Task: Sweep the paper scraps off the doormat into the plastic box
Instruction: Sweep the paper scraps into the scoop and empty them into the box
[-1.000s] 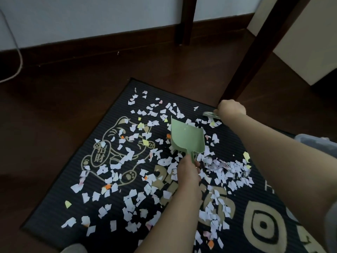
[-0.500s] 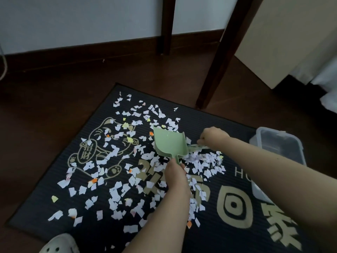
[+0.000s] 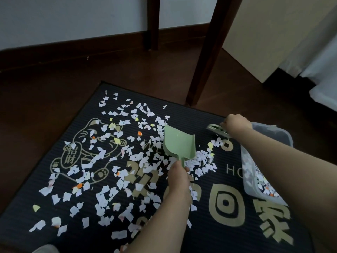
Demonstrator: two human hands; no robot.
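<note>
Left hand [image 3: 179, 181] grips the green dustpan [image 3: 179, 143] handle among paper scraps [image 3: 109, 196] on the doormat [image 3: 193, 115]; right hand [image 3: 237, 123] grips a brush [image 3: 218, 131] beside the plastic box [image 3: 269, 129].

Left grip [image 3: 179, 177] clenched, right grip [image 3: 237, 123] outstretched (clenched)

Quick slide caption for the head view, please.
Left hand holds green dustpan among paper scraps on doormat; right hand grips brush near plastic box.

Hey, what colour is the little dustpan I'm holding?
Pale green, plain: the dustpan, gripped at its handle by the left hand, shows best in the head view.
</note>
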